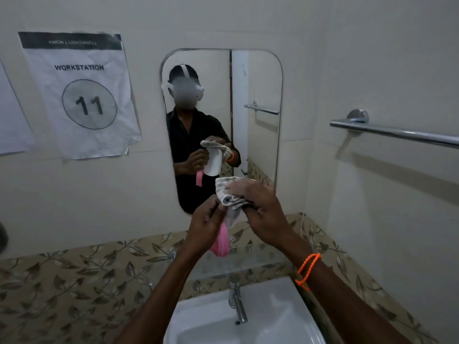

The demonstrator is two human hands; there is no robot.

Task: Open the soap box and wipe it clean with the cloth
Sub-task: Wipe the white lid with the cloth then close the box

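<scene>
So both hands are up in front of the mirror (260,95), above the sink (198,319). The left hand (207,224) is closed around the soap box (221,240). It's mostly hidden from this side, just a pink part hanging out below the palm, though the reflection shows a white part too. I'd guess it's held up high so the other hand can get at it. The right hand (260,207) is clamped on the bunched cloth (229,192) and pressing it against the top of the box, so I'd say wiping is underway. The sheet (79,95) taped on the wall reads WORKSTATION 11; the small header text is too blurry to make out.
</scene>
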